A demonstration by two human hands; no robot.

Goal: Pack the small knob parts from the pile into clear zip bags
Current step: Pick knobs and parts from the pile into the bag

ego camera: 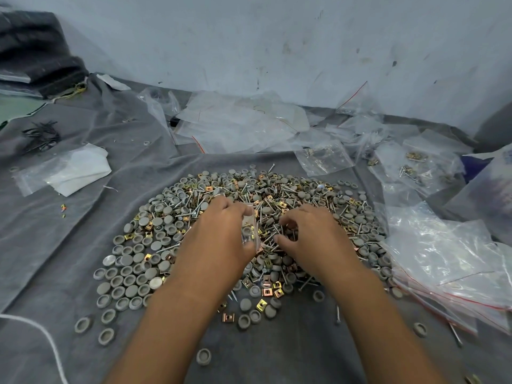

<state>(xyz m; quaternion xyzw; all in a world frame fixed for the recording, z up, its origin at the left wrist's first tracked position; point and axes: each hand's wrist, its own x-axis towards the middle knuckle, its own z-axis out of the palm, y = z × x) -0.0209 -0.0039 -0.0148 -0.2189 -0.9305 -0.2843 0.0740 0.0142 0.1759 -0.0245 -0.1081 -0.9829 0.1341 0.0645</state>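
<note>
Packing step: a small clear bag (pixel 250 231) is pinched in the left hand (pixel 219 239) over the middle of the pile (pixel 243 231), while parts are picked by the right hand (pixel 310 236).
Left grip: closed on the bag between thumb and fingers; a few parts seem to be inside already, though the plastic is too blurred for certainty.
Right grip: fingers are curled down into the pile with thumb and fingertips nearly together; whether a part is actually held cannot be told.
Pile: grey round caps (pixel 130 275), screws (pixel 194 212) and brass square clips (pixel 267 292) are mixed on a grey cloth (pixel 55 245) over the desk, with loose caps strayed toward 7 o'clock.
Empty bags: a stack of red-striped zip bags (pixel 454 278) is laid at 3 o'clock of the pile.
Filled bags: several bags with parts (pixel 324 159) are seen at 1 to 2 o'clock, near the wall.
Progress: judged early, since most of the pile is unpacked.
Risk, wrong count: caps, screws and clips are tangled, so an extra or missing piece could be gathered unnoticed.
Risk, spill: the bag mouth is held one-handed and could fold shut, so parts might be dropped beside it.
Risk, puncture: thin plastic could be pierced by screw points.
</note>
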